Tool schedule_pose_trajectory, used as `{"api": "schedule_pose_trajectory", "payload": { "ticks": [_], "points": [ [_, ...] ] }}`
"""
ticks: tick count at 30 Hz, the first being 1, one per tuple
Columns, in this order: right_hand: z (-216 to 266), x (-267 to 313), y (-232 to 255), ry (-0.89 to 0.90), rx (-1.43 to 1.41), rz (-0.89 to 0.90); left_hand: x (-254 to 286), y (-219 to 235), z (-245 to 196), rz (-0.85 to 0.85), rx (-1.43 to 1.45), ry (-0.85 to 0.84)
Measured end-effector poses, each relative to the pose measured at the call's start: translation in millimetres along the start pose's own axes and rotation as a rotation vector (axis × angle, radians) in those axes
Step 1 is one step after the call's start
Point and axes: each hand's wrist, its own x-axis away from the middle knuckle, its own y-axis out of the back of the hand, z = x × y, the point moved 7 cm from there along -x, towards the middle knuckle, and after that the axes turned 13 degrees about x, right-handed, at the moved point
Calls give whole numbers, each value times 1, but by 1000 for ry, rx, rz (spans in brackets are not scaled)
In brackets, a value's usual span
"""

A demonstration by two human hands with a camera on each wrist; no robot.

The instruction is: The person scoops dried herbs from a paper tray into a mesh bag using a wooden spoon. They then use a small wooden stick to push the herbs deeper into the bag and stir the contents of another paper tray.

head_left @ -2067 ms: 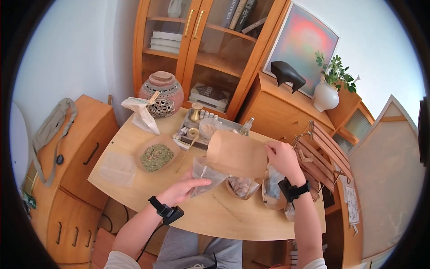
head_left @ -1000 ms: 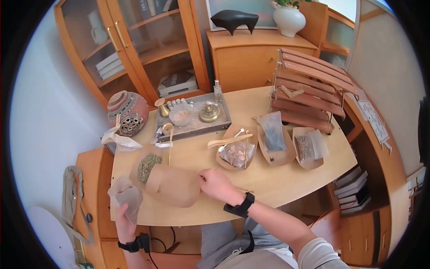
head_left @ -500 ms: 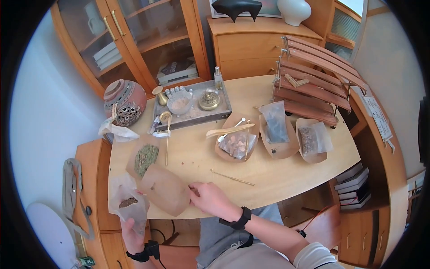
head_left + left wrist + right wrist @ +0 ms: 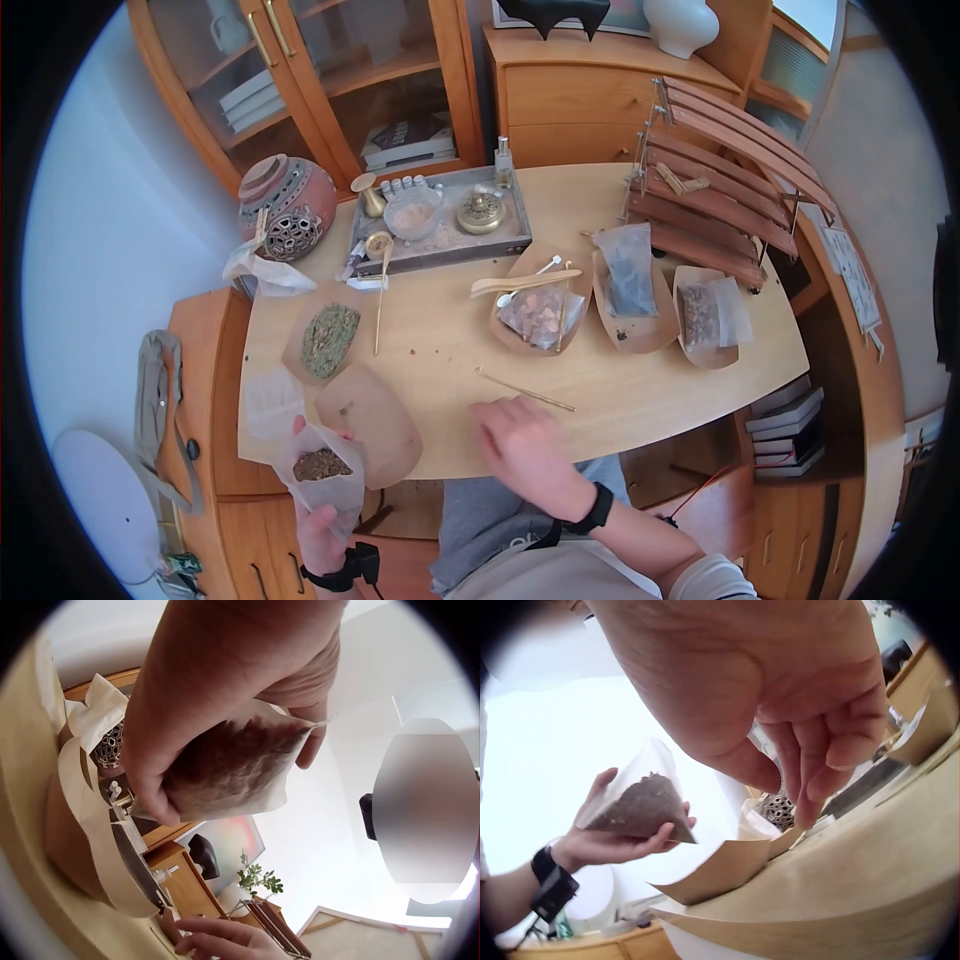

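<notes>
In the head view my left hand (image 4: pixel 318 538) grips a translucent bag (image 4: pixel 335 496) holding dark brown crumbly bits, at the table's front left. Its thumb and fingers close round the bag in the left wrist view, where the bag (image 4: pixel 236 769) bulges between them. Beside it, at the table edge, lies a brown paper tray (image 4: pixel 385 440) with only a few specks on its bottom. My right hand (image 4: pixel 535 450) hovers by the front edge, fingers loosely bent and holding nothing. Just beyond its fingertips lies a thin golden stick (image 4: pixel 527 390).
Behind the left hand are a paper tray of green dried herbs (image 4: pixel 331 340) and a flat clear bag (image 4: pixel 273 402). Several bagged materials sit in paper trays, including one with pinkish chunks (image 4: pixel 540 315). A grey tray (image 4: pixel 450 262) and slatted wooden rack (image 4: pixel 715 195) stand at the back.
My right hand has brought the paper tray from the right to the front left, let go of it and drawn back rightward. The left hand has brought the bag upright beside it.
</notes>
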Motion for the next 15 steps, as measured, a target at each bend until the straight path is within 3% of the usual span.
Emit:
{"api": "schedule_pose_trajectory", "payload": {
  "ticks": [2,4,7,15],
  "points": [
    [-16,0,20,20,126,-95,1,4,5,9,-2,-15],
    [-38,3,35,-81,360,-157,2,4,6,17,-5,-31],
    [-65,9,31,-134,462,-69,2,1,9,24,1,-14],
    [-74,13,28,-109,495,-25,0,1,9,-12,66,10]
  ]
}}
